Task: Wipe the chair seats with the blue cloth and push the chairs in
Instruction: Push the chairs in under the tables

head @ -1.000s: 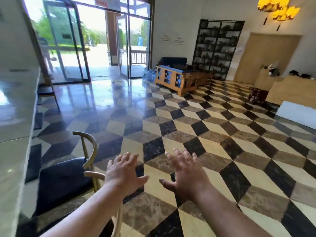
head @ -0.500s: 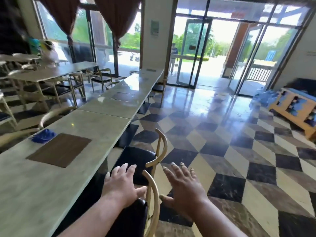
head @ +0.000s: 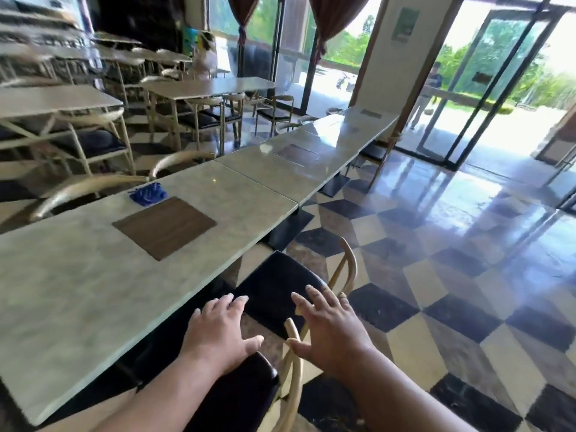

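Observation:
A crumpled blue cloth [head: 148, 194] lies on the pale marble table [head: 78, 291], beyond a brown wooden inset. Two wooden chairs with black seats stand along the table's near side: one chair [head: 280, 288] ahead of my hands, a nearer chair [head: 249, 397] below them. My left hand [head: 221, 332] hovers with fingers spread above the gap between the two seats. My right hand [head: 330, 328] is also spread, its thumb close to the nearer chair's curved backrest. Neither hand holds anything.
The row of marble tables runs toward a white pillar [head: 392, 54] and glass doors [head: 486, 88]. More tables and chairs fill the left side. A person [head: 428, 95] stands outside the doors. The checkered tile floor [head: 452, 291] spreads to the right.
My view has swung left from the open floor to the table row. The blue cloth and both chairs have come into view. My hands stay spread and empty.

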A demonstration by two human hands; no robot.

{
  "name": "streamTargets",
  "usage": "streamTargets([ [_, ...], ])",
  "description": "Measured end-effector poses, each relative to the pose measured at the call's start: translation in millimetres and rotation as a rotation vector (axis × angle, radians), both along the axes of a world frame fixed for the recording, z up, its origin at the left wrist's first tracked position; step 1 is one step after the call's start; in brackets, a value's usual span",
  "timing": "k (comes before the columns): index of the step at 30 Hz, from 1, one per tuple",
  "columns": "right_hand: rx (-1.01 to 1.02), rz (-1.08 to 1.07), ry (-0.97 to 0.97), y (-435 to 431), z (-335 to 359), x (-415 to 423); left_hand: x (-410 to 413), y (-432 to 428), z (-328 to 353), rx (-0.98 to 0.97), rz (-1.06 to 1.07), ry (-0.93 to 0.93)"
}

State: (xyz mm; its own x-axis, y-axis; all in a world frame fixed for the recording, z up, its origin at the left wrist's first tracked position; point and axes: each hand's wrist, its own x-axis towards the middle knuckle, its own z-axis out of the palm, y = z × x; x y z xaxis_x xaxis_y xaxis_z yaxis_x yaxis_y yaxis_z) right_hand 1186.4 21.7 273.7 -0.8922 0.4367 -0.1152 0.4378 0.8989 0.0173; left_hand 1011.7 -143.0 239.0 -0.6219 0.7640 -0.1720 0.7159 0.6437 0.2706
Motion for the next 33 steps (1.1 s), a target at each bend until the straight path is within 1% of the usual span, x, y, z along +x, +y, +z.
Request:
streamTargets([
  [6,-0.022,0.234,0.035,60.1,-26.3,-43.4,2.7,8.2,-2.1,-0.023,0.239,0.014],
  [9,-0.071,0.386,0.031,80.7,-49.4,-53.6,29.4,13.6,-5.5,-0.050,0.374,0.018],
  [13,-0.133,0.585,-0.025,104.4,-87.2,-56.3,76.2,20.4,-24.4,-0.118,0.540,-0.046],
  [16,-0.151,0.674,-0.105,114.4,-122.6,-56.3,105.1,18.4,-52.2,-0.191,0.630,-0.123],
  [19,-0.178,0.756,-0.227,114.8,-162.4,-54.0,124.4,13.9,-87.6,-0.234,0.714,-0.188],
  [22,-0.147,0.835,-0.339,108.9,-203.5,-55.4,130.4,10.6,-129.2,-0.255,0.765,-0.258],
  [25,-0.132,0.878,-0.390,105.3,-244.0,-65.2,129.2,13.1,-179.0,-0.261,0.777,-0.290],
  [28,-0.160,0.891,-0.466,106.6,-285.9,-71.2,126.3,16.2,-229.7,-0.256,0.758,-0.320],
  [30,-0.186,0.910,-0.556,109.3,-306.8,-69.1,131.4,15.7,-256.9,-0.275,0.757,-0.441],
  [33,-0.219,0.878,-0.662,113.9,-320.5,-70.2,141.5,14.6,-282.1,-0.320,0.693,-0.706],
])
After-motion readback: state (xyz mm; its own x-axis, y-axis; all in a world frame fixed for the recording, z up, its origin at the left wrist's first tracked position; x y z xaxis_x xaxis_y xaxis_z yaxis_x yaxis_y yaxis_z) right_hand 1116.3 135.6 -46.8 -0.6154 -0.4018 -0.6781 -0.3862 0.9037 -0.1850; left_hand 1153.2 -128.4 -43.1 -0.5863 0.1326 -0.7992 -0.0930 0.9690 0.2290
